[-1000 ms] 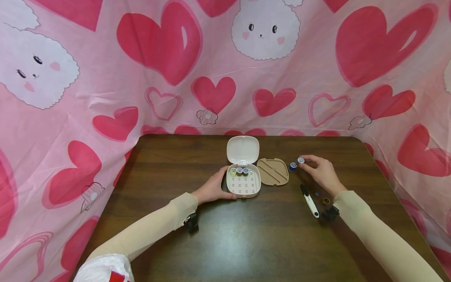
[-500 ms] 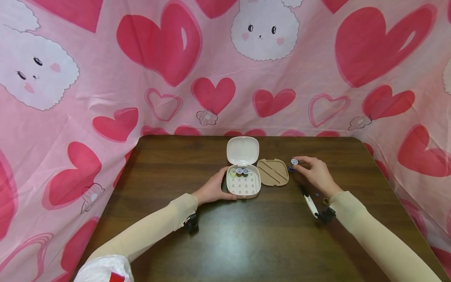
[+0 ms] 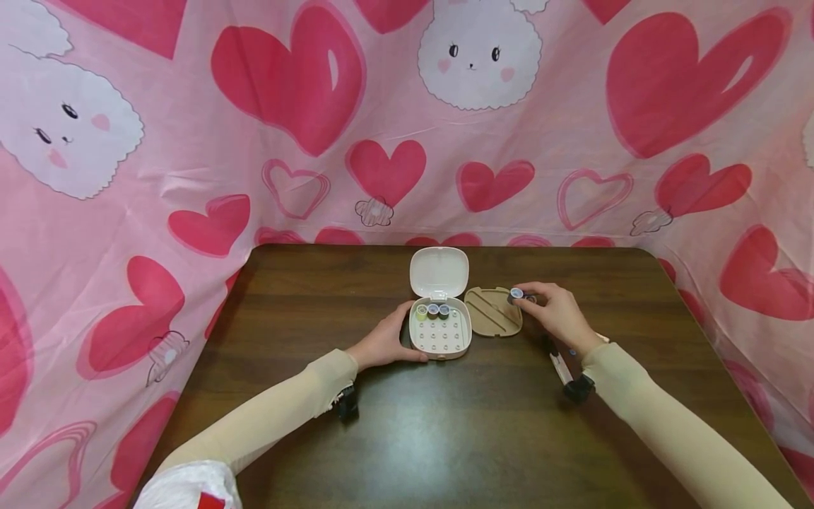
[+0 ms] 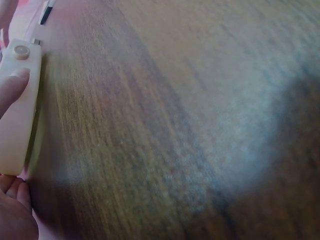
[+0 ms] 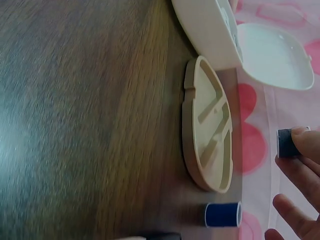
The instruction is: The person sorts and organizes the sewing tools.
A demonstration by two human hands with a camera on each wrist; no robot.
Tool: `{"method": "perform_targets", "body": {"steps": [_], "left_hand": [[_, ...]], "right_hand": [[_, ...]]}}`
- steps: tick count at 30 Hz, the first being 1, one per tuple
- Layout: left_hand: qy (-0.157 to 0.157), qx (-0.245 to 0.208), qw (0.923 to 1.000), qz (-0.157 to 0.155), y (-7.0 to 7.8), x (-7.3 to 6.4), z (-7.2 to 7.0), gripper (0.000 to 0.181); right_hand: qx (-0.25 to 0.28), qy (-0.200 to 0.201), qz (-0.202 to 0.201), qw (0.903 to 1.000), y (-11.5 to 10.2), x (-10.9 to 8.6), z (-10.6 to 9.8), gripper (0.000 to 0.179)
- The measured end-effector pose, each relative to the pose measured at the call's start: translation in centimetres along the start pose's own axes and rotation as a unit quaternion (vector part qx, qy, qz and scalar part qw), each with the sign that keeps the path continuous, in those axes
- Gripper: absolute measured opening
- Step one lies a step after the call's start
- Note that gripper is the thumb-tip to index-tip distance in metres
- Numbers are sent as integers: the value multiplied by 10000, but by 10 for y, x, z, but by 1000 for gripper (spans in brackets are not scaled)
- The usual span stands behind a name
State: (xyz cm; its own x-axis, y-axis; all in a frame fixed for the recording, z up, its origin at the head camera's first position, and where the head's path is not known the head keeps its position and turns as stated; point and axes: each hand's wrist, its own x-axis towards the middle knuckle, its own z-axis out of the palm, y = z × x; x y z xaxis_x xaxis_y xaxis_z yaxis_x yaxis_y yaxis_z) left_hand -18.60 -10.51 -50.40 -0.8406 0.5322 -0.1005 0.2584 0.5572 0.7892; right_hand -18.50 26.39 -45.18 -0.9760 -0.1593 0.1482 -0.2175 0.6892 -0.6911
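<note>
My left hand [image 3: 384,343] holds the left side of a white sewing box [image 3: 440,356], its thumb across the front. The box's lid [image 3: 439,272] stands raised at the back. Inside, a yellow spool [image 3: 422,312] and two dark spools [image 3: 439,312] fill part of the far row of pegs. With thumb and fingertips, my right hand [image 3: 558,311] pinches a dark thread spool [image 5: 286,144], raised near the right edge of the beige divided tray [image 3: 490,311]. A blue thread spool [image 5: 222,215] stands on the table beside that tray in the right wrist view.
A white-and-black slim tool [image 3: 561,367] lies on the brown table [image 3: 394,438], partly covered by the right wrist's camera. Close by is a small blue dot-like piece [image 3: 572,352]. A pink heart-print cloth [image 3: 534,127] hangs behind the table and along its sides.
My right hand has carried the dark spool leftward, past the blue spool to the tray's edge. The right wrist now covers the brown spool and part of the slim tool. My left hand stays put.
</note>
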Motion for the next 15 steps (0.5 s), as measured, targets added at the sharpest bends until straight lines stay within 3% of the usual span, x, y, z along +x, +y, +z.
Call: {"method": "perform_targets", "body": {"steps": [15], "left_hand": [[42,-32,10000,27,-1,-1,0,116]], "right_hand": [[166,-221,32,9996,-15,7,21,31]]}}
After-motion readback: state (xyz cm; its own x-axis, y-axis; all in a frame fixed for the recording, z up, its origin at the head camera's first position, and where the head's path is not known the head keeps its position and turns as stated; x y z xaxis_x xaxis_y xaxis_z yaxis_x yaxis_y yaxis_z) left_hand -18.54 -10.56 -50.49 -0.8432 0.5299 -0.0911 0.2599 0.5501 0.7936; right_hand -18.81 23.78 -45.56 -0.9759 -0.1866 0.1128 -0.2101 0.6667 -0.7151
